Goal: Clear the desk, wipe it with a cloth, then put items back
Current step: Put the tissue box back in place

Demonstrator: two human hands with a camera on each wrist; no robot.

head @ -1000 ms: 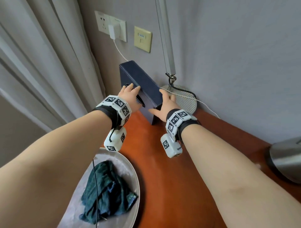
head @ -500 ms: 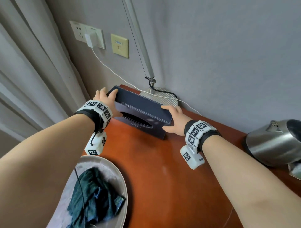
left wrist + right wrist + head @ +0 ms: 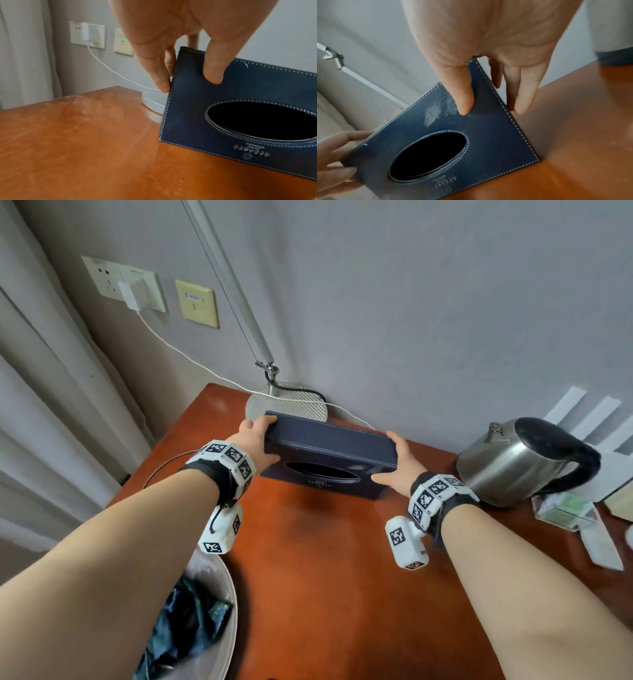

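While the tissue box [image 3: 329, 446] stood on edge just before the lamp base [image 3: 294, 398], your left hand [image 3: 253, 440] and right hand [image 3: 397, 460] pinched its ends.

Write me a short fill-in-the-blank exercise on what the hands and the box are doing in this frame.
1. Both hands hold the dark blue ____ box.
2. The left hand and the right hand grip its opposite ____.
3. Its oval opening faces the ____.
4. The steel ____ stands to the box's right on the desk.

Missing words: tissue; ends; person; kettle
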